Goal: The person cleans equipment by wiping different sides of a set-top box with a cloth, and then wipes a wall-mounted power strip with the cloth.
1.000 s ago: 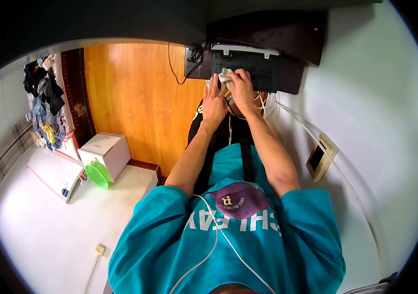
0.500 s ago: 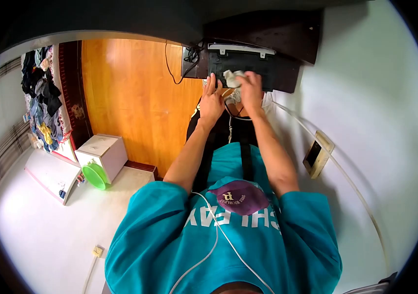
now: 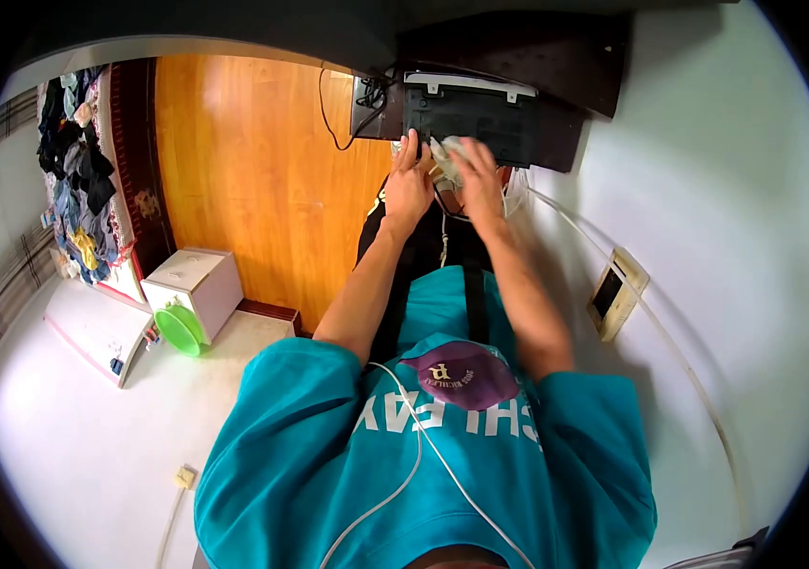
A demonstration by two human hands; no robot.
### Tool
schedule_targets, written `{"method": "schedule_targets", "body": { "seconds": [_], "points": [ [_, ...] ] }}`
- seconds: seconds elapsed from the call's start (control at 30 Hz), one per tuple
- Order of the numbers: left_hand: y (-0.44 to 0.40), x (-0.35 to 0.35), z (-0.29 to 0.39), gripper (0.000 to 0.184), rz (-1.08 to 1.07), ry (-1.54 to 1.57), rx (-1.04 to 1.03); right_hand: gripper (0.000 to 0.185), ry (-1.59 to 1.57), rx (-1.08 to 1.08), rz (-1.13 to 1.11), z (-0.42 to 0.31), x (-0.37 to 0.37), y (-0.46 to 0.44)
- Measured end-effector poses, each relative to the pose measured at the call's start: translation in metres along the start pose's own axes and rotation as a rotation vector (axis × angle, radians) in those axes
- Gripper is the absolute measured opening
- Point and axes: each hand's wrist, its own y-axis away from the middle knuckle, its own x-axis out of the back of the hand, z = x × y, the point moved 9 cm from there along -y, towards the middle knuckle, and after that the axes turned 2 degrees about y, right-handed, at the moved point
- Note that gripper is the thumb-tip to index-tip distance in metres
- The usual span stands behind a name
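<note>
A black panel-like device (image 3: 490,133) with a pale strip along its far edge lies on a dark tabletop in front of me. My left hand (image 3: 407,194) rests at its near left corner, fingers stretched out onto the surface. A crumpled whitish cloth (image 3: 445,161) is gripped in my right hand (image 3: 478,185), which is slightly blurred. The cloth touches the near edge of the device, close beside my left fingers. Part of the cloth is hidden under the right fingers.
Black cables (image 3: 373,93) lie left of the device. A white cord (image 3: 670,341) runs along the right wall past a socket box (image 3: 618,294). To the left are a white cabinet (image 3: 198,284), a green basin (image 3: 180,329) and piled clothes (image 3: 82,180).
My right hand has moved with the cloth toward the near edge of the device and slightly left. The left hand stays at the corner. The whole view has shifted slightly.
</note>
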Motion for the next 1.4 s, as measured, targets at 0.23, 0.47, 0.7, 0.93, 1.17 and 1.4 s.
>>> {"method": "schedule_targets", "body": {
  "seconds": [0.23,0.47,0.7,0.93,1.17,1.4],
  "points": [
    [0.002,-0.003,-0.002,0.056,-0.003,-0.102,-0.024,0.051,0.086,-0.132,0.209,0.044,0.06,0.013],
    [0.003,0.002,-0.01,0.052,-0.037,0.099,0.004,0.039,-0.116,-0.038,0.079,-0.023,0.009,-0.026],
    [0.0,0.014,-0.029,0.056,-0.029,0.572,0.176,0.034,-0.094,-0.224,0.3,0.047,0.061,-0.003],
    [-0.01,0.018,-0.03,0.049,0.04,0.588,0.189,0.049,-0.133,0.04,-0.005,-0.051,-0.019,-0.034],
    [-0.014,0.027,-0.022,0.045,0.045,0.544,0.125,0.054,0.078,-0.143,0.057,0.019,0.017,-0.058],
    [-0.016,0.013,-0.026,0.045,-0.015,0.445,0.098,0.052,-0.085,-0.001,-0.17,-0.028,-0.031,-0.063]
  ]
}}
